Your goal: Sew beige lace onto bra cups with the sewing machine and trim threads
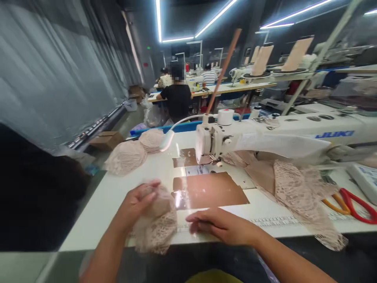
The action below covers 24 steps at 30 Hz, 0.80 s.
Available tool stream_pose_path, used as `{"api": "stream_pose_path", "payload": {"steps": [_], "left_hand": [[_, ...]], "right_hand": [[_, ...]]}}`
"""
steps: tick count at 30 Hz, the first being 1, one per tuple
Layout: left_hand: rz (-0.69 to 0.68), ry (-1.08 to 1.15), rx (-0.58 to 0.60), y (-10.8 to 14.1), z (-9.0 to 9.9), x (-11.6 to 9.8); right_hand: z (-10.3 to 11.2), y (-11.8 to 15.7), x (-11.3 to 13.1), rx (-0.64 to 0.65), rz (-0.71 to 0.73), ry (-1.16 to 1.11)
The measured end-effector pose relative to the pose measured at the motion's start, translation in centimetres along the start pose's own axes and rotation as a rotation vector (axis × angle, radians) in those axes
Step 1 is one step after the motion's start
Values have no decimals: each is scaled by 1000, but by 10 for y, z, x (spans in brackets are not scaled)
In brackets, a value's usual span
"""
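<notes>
Your left hand (134,205) grips lace (163,232) at the bench's (94,208) front edge; support it with your open right hand (222,226).

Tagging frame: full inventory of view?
Table: 1, white, centre
Lace piece: 1, beige, left hand
Lace bundles: 2, beige, left
Lace pile: 1, beige, right
Machine: 1, white, right
Sheets: 2, brown, centre
Ruler: 1, white, front
Handles: 2, red/orange, right
Lamp: 1, white, centre
Cones: several, beige, back
Boxes: several, brown, floor left
Curtain: 1, grey, left
Lights: several, white, ceiling
People: several, black/striped, back
Hands: 2, bare, front
</notes>
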State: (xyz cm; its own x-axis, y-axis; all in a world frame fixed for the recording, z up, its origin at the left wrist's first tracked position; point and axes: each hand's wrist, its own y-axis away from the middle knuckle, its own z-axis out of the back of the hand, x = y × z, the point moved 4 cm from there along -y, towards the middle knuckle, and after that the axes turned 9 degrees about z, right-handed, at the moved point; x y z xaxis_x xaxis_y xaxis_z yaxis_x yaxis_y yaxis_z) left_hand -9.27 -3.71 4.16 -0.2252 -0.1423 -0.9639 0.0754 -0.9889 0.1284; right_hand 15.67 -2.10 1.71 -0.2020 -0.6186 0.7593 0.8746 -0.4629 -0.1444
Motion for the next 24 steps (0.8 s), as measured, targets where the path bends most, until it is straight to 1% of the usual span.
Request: {"api": "stream_pose_path", "payload": {"steps": [1, 2, 3, 4, 5, 7, 9, 12, 14, 17, 19, 21, 22, 24], "left_hand": [[-23, -20, 89, -3, -7, -5], [-38, -38, 201, -6, -15, -8], [-47, -46, 284, -9, -21, -11], [-41, -53, 353, -11, -27, -12], [-36, -59, 400, -13, -32, -13], [-24, -72, 453, -14, -39, -12], [-21, -78, 494, -14, -43, -10], [-11, -85, 549, -13, -48, -8], [-10, -108, 559, -15, -51, -7], [-66, -129, 535, -18, -53, -9], [-105, -144, 525, -17, -54, -13], [-107, -156, 527, -14, -51, -15], [-90, -148, 535, -12, -50, -16], [-47, -97, 566, -5, -48, -17]], "right_hand": [[0, -1, 6, -14, -18, -83], [4, -2, 11, -63, -49, -118], [9, -4, 14, -116, -86, -140], [15, -7, 17, -171, -111, -145], [19, -11, 19, -198, -126, -155], [23, -20, 19, -200, -143, -203], [22, -30, 16, -199, -136, -271], [14, -43, 12, -228, -68, -389], [9, -51, 11, -254, -25, -427], [7, -56, 15, -300, -8, -416], [11, -50, 13, -329, -38, -353], [20, -29, 0, -370, -111, -181], [27, -15, -12, -388, -164, -41], [44, 21, -36, -454, -238, 322]]}}
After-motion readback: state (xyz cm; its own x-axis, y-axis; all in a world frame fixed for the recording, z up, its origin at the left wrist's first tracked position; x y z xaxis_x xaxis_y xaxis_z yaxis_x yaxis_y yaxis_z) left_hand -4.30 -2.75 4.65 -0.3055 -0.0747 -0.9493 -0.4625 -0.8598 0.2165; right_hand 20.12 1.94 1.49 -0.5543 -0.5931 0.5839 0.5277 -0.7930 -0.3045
